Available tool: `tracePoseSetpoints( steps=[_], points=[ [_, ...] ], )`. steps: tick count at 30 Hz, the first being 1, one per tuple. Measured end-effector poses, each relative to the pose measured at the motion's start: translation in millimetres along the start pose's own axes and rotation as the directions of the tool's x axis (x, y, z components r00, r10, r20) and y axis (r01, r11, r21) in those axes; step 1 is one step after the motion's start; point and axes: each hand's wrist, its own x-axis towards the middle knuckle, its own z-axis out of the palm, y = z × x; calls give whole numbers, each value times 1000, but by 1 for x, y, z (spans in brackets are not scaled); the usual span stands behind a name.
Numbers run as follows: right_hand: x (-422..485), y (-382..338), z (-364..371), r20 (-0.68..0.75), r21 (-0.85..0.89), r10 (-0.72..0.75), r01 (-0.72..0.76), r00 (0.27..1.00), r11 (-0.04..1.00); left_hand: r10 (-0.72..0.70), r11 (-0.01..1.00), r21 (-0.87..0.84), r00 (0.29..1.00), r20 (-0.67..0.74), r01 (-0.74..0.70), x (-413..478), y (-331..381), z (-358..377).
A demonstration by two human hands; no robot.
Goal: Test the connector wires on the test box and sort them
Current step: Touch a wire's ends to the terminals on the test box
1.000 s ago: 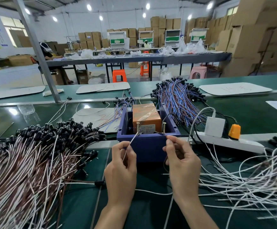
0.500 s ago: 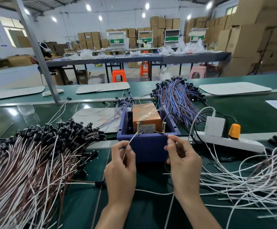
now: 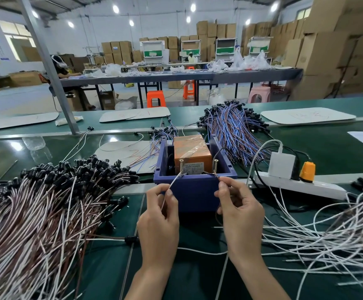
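From the head camera, the step in hand looks like the test itself. The left hand (image 3: 157, 221) holds a thin white wire end (image 3: 171, 185) up to the left screw (image 3: 181, 166) on the blue test box (image 3: 194, 191). The right hand (image 3: 240, 215) holds a brown wire end (image 3: 217, 177) by the right screw (image 3: 216, 165).

To do this well, I think both bare tips should sit firmly on the two screws at the same time. Hold them there with no shaking until the orange unit (image 3: 192, 151) inside the box gives its answer. The tips are very small, so I cannot tell if they really touch the metal.

Both hands are low in front of the box, with their backs to the camera and the wrists close above the green surface (image 3: 111, 267). The left fingers (image 3: 169, 193) are pinched together on the white end, thumb against the first finger. The right fingers (image 3: 222, 187) are pinched on the brown end the same way, and the other fingers curl in loosely.

A big pile of brown and white connector wires (image 3: 46, 202) lies to the left. A loose pile of white wires (image 3: 327, 230) lies to the right, near a white power strip (image 3: 301, 186). A bunch of blue wires (image 3: 234, 126) lies behind the box.
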Motion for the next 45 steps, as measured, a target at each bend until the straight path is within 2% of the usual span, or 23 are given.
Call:
tracePoseSetpoints(
  steps=[9,13,15,17,19,21,24,27,29,32,34,37,39,40,41,43,45],
  points=[
    [-5,-8,-1,19,35,-10,9,1000,999,-8,1000,12,1000,-26,8,-2,1,0],
    [-7,-22,-6,61,106,23,-29,998,994,20,987,163,992,-124,0,-6,10,-6],
    [-11,-33,-9,70,140,14,-23,997,990,121,967,241,983,-138,-85,-11,19,-13],
    [-16,-47,-10,60,216,-5,-8,998,976,298,925,269,952,-75,-268,-19,32,-18],
    [-18,-66,-8,17,290,-27,21,999,957,442,873,209,896,44,-441,-27,48,-18],
    [-15,-85,-6,-32,379,-28,38,999,924,490,851,121,855,168,-511,-33,64,-17],
    [-8,-114,-5,-51,498,-21,44,998,866,449,875,22,828,336,-483,-33,83,-26],
    [3,-135,-9,-70,559,-21,57,997,827,330,935,-40,823,461,-352,-27,89,-45],
    [10,-142,-13,-53,603,-27,53,998,796,338,934,-51,826,451,-355,-19,84,-58],
    [23,-146,-21,79,633,-33,-25,996,774,400,896,24,829,392,-444,-4,70,-79],
    [28,-138,-21,161,575,-62,-42,985,817,356,908,89,865,354,-410,8,57,-92],
    [11,-106,-4,126,268,-158,120,979,956,145,989,1,955,259,-151,34,42,-114],
    [-15,-73,12,247,99,-225,206,943,974,41,995,-97,982,182,-23,62,39,-121],
    [-26,-55,21,388,23,-241,252,890,967,12,994,-109,987,159,5,79,37,-121],
    [-34,-39,30,551,-72,-216,304,806,950,-3,996,-93,989,150,17,97,35,-119],
    [-37,-16,47,790,-257,-30,374,612,891,-23,1000,1,989,149,23,136,29,-109],
    [-27,-6,59,850,-385,192,328,491,863,-42,995,94,992,120,31,182,18,-94]
  ],
)
